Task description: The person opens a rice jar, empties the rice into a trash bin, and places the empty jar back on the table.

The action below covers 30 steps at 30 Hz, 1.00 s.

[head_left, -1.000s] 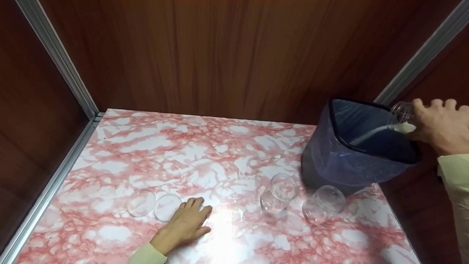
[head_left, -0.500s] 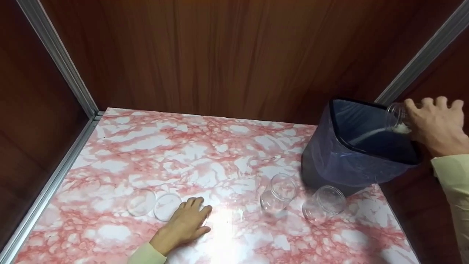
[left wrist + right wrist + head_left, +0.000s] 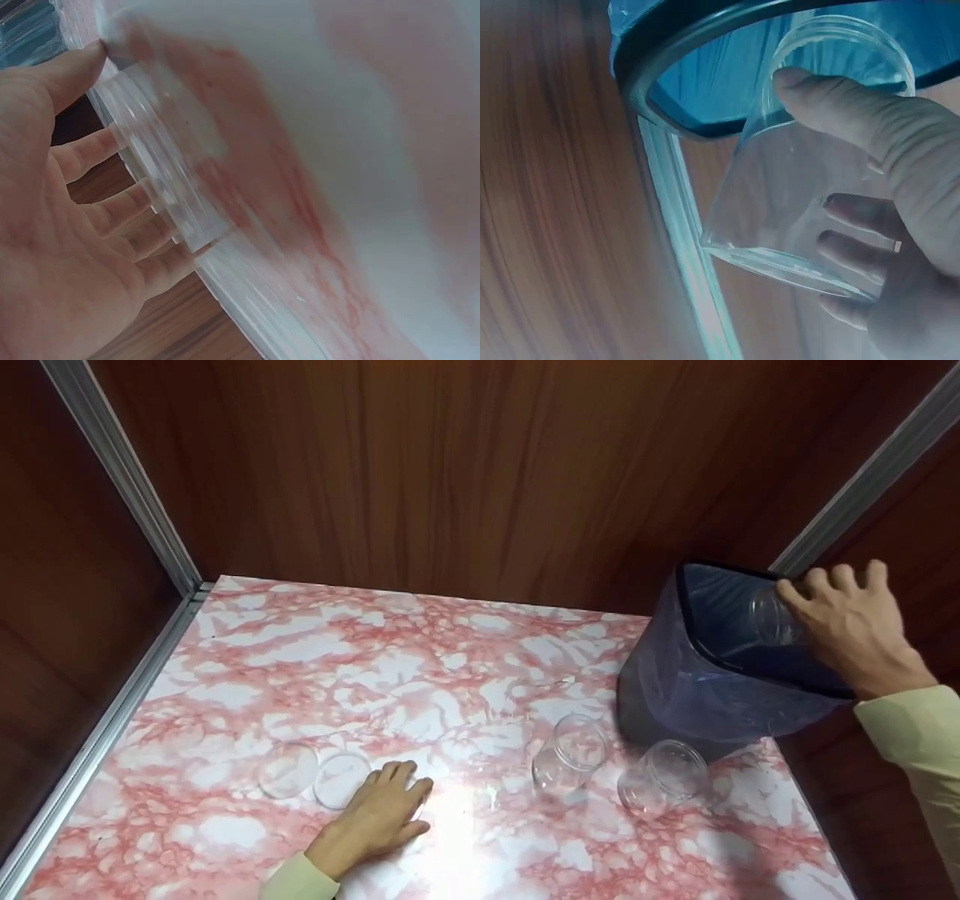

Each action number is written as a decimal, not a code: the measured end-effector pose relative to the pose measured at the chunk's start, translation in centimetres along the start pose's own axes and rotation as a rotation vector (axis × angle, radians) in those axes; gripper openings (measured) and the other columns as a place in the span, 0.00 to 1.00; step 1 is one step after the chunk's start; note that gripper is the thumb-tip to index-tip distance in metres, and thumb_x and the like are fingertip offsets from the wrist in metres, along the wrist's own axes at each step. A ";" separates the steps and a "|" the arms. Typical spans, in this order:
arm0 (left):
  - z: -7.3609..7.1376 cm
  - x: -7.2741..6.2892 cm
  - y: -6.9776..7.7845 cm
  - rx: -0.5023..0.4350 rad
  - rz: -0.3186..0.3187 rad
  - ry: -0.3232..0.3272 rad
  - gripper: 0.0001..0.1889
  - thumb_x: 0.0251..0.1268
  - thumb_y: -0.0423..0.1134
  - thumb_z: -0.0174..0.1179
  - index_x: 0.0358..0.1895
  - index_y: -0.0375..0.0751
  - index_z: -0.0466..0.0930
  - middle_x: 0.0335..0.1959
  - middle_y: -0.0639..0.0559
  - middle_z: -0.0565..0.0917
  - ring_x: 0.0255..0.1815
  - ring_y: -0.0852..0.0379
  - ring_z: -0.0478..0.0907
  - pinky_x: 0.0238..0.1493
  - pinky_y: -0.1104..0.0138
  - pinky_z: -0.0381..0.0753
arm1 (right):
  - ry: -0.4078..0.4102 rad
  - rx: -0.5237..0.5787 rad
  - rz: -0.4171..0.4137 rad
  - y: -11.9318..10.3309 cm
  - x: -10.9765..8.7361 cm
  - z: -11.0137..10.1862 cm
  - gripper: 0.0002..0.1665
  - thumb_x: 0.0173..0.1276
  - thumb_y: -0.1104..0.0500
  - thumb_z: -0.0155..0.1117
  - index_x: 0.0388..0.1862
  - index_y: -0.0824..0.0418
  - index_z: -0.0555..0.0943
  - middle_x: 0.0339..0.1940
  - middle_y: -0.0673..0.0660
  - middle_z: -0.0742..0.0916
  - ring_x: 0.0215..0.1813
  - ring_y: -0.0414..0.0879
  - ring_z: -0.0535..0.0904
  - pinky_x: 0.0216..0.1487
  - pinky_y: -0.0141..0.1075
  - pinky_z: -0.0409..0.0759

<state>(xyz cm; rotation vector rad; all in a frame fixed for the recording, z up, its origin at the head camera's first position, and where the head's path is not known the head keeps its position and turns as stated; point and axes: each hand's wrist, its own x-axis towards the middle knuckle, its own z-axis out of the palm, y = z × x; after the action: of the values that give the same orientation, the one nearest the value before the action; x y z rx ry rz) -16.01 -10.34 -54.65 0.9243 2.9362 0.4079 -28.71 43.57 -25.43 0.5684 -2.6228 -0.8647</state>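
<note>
My right hand (image 3: 851,626) grips a clear jar (image 3: 780,187) over the bin (image 3: 652,682). The jar is tipped, its mouth toward the bin's opening, and its walls look see-through in the right wrist view. On the table, my left hand (image 3: 375,814) rests over a clear round lid (image 3: 161,150), its fingertips touching the lid's edge. The hand covers most of that lid in the head view. Two more clear lids, the nearer one (image 3: 343,780) and the farther one (image 3: 288,770), lie to its left.
Two clear open jars, one (image 3: 570,754) left of the other (image 3: 664,780), stand in front of the bin. A purple-tinted liner hangs over the bin's rim. The marbled red and white table (image 3: 360,667) meets brown wood-grain panels (image 3: 420,480) with metal corner strips.
My right hand has moved left with the jar, farther over the bin. The pale contents and stream seen earlier no longer show in the jar. The left hand stays in place.
</note>
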 end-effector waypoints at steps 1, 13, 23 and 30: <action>0.0 0.0 0.0 -0.005 0.002 -0.001 0.27 0.63 0.56 0.62 0.61 0.47 0.71 0.66 0.36 0.69 0.65 0.38 0.68 0.61 0.45 0.75 | 0.016 -0.015 -0.024 -0.2 0.0 0.0 0.37 0.47 0.68 0.70 0.59 0.61 0.70 0.46 0.74 0.76 0.48 0.73 0.70 0.52 0.69 0.63; -0.2 -0.2 0.0 -0.034 -0.003 -0.005 0.26 0.64 0.55 0.62 0.60 0.47 0.72 0.66 0.35 0.69 0.66 0.37 0.67 0.63 0.45 0.72 | 0.224 -0.019 -0.384 -0.6 0.9 1.0 0.43 0.37 0.73 0.74 0.58 0.55 0.77 0.52 0.68 0.78 0.54 0.67 0.71 0.56 0.65 0.66; 0.1 -0.1 0.0 -0.034 -0.014 -0.017 0.26 0.64 0.57 0.60 0.61 0.49 0.72 0.67 0.37 0.69 0.67 0.38 0.67 0.65 0.45 0.71 | 0.218 0.013 -0.354 0.3 0.2 0.9 0.49 0.31 0.72 0.78 0.61 0.56 0.76 0.54 0.68 0.77 0.54 0.67 0.70 0.56 0.67 0.65; 0.1 0.0 -0.1 -0.050 -0.016 -0.023 0.25 0.64 0.56 0.61 0.60 0.49 0.72 0.67 0.37 0.68 0.67 0.38 0.66 0.64 0.44 0.71 | 0.165 -0.034 -0.337 0.1 0.8 0.9 0.50 0.29 0.70 0.81 0.59 0.55 0.77 0.52 0.67 0.77 0.53 0.66 0.70 0.56 0.66 0.64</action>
<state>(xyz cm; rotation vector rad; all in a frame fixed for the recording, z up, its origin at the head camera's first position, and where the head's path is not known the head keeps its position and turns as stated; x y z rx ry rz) -16.05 -10.45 -54.75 0.8934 2.8966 0.4644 -29.79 43.74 -25.88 1.0457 -2.3962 -0.9111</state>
